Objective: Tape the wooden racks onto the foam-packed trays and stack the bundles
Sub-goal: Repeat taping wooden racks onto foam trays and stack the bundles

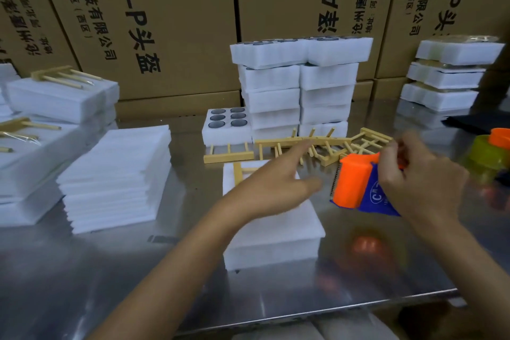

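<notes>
A white foam-packed tray [276, 234] lies on the steel table in front of me, with a wooden rack [239, 172] lying on its far end. My left hand [276, 188] hovers over the tray with fingers spread and the forefinger pointing away, holding nothing. My right hand [419, 179] grips an orange and blue tape dispenser [356, 185] just right of the tray, its toothed edge facing left. Several loose wooden racks [317, 146] lie in a heap behind the tray. Taped bundles [55, 96] with racks on top stand at the far left.
A pile of flat foam sheets [116, 176] sits left of centre. Stacked foam trays [298, 91] rise at the back, one open tray [226, 121] showing round holes, more trays [447, 74] at far right. Tape rolls [488, 154] stand at the right edge. Cardboard boxes [165, 22] wall the back.
</notes>
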### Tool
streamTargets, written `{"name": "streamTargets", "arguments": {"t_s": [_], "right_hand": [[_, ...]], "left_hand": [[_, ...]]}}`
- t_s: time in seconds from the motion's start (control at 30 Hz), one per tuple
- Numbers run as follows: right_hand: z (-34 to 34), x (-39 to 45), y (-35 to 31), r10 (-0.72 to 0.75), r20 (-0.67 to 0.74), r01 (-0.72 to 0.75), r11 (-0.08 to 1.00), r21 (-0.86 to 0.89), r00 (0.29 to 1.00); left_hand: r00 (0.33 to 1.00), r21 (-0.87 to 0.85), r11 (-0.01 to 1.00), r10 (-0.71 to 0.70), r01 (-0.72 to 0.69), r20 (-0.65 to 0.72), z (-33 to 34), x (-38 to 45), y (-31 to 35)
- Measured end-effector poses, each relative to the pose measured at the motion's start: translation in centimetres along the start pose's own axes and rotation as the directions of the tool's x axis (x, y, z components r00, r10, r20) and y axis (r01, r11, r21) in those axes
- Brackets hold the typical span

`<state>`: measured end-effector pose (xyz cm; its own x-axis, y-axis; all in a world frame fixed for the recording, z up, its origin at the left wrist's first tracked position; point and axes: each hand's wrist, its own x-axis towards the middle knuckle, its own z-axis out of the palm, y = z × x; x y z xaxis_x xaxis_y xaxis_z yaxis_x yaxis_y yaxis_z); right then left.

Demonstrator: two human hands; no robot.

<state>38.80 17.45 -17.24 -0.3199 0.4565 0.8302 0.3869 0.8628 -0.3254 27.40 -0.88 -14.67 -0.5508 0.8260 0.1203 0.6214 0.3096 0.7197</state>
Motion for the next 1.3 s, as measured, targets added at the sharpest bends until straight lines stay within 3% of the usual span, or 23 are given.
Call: {"name": "streamTargets", "arguments": {"t_s": [0.07, 0.23, 0.43, 0.57, 0.63, 0.7, 0.77, 0.83, 1.07, 1.2, 1.3], "right_hand": [[-0.3, 0.5, -1.2, -0.02, -0.021, 0.021, 0.998, 0.058, 1.0], [-0.7, 1.5, -2.7, -0.056, 0.011, 0.055, 0.993, 0.109, 0.998], [-0.5, 2.7, -4.2, -0.083, 0.121, 0.051, 0.967, 0.248, 0.989], [1.2, 5.5, -5.5, -0.087, 0.283, 0.023, 0.975, 0.222, 0.955], [2.4, 7.2, -5.9, -0.034, 0.434, -0.086, 0.963, 0.255, 0.9], [3.9, 8.5, -5.6, 0.037, 0.607, -0.243, 0.934, 0.26, 0.794], [5.2, 9.1, -4.8, 0.09, 0.739, -0.372, 0.9, 0.227, 0.668], [6.1, 9.1, -3.5, 0.118, 0.797, -0.43, 0.883, 0.189, 0.593], [7.7, 6.3, 1.7, 0.228, 0.858, -0.553, 0.83, 0.076, 0.46], [7.4, 4.8, 2.9, 0.199, 0.855, -0.662, 0.722, 0.202, 0.478], [7.2, 4.6, 3.2, 0.149, 0.849, -0.607, 0.761, 0.229, 0.507]], "left_hand": [[0.993, -0.227, 0.972, -0.029, 0.054, 0.111, -0.2, 0.6, 1.1], [0.998, -0.466, 0.884, -0.052, 0.037, -0.02, -0.7, -0.3, 0.6], [0.982, -0.523, 0.852, -0.103, 0.006, -0.157, -2.4, -0.7, 0.4], [0.956, -0.539, 0.84, -0.207, 0.065, -0.208, -4.4, 0.6, 0.7], [0.951, -0.612, 0.782, -0.266, 0.117, -0.158, -5.3, 1.4, 0.8], [0.947, -0.668, 0.729, -0.3, 0.15, -0.115, -5.7, 2.1, 0.8], [0.947, -0.668, 0.724, -0.309, 0.171, -0.092, -5.6, 2.7, 0.6], [0.949, -0.654, 0.729, -0.31, 0.2, -0.054, -4.9, 3.2, 0.5], [0.94, -0.63, 0.71, -0.325, 0.316, 0.105, -0.9, 4.5, 0.1], [0.942, -0.661, 0.683, -0.313, 0.31, 0.119, -0.3, 5.3, 0.6], [0.941, -0.633, 0.718, -0.335, 0.289, 0.049, -0.1, 5.7, 0.9]]}}
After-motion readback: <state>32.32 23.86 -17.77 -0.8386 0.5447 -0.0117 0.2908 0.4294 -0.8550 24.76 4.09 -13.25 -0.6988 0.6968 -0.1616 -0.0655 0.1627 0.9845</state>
